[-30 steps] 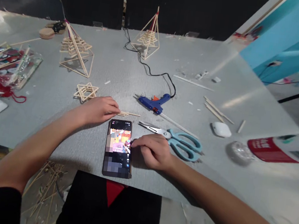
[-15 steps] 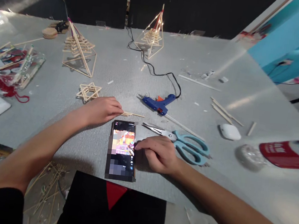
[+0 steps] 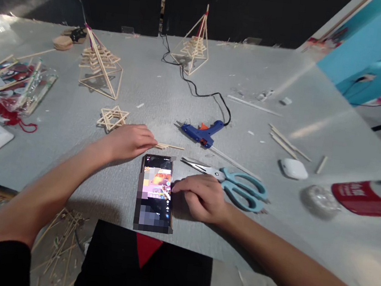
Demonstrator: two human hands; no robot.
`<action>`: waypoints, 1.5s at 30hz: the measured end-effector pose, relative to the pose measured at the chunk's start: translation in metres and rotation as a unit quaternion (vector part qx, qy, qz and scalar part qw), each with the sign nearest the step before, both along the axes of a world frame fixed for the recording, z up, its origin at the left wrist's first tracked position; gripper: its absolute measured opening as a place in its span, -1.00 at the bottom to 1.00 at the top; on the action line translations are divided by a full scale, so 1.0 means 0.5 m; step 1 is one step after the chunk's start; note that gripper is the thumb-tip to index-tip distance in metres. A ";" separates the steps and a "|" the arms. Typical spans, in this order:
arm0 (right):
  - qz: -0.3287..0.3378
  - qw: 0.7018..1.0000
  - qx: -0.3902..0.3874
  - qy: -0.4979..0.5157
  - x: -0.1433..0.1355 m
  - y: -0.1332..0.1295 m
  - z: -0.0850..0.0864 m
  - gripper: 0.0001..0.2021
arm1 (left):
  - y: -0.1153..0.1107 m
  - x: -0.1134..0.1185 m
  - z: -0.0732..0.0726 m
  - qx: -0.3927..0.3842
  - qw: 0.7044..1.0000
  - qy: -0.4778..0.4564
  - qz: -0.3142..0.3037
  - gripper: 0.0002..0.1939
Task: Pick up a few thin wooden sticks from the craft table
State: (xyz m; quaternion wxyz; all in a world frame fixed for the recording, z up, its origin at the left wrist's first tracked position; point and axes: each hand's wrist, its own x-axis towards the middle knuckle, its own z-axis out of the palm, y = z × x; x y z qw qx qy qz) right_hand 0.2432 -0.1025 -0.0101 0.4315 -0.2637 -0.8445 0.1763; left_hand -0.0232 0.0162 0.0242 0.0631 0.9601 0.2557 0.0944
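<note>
My left hand (image 3: 135,141) rests on the table with its fingers closed around the near ends of several thin wooden sticks (image 3: 172,147). Just below them lies a smartphone (image 3: 156,185) with its screen lit, part of it blurred out. My right hand (image 3: 201,197) is beside the phone's right edge, index finger pointing at it and the other fingers curled in, with nothing visible in them. Light-blue-handled scissors (image 3: 243,190) lie right behind that hand. A star-shaped stick frame (image 3: 113,118) sits by my left wrist.
A blue glue gun (image 3: 200,132) with its black cord lies beyond the scissors. Two stick pyramids (image 3: 101,66) (image 3: 194,47) stand farther back. Bagged sticks and red thread (image 3: 18,86) are at left. A white case (image 3: 293,168) and a red-labelled bottle (image 3: 359,196) are at right.
The picture on the phone screen is different. Small lights on the far pyramid were glowing and now look dark. Both hands have stayed in place.
</note>
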 end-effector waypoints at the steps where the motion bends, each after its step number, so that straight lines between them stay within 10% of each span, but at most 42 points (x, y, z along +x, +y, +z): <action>1: 0.000 1.000 -0.001 -0.002 0.000 0.000 0.000 -0.71 | -0.001 0.000 0.000 0.003 1.000 0.000 0.002 -0.66; 45: 0.005 1.000 -0.005 0.008 -0.001 0.002 0.000 -0.67 | -0.017 0.005 -0.002 0.119 0.990 0.073 0.025 -0.64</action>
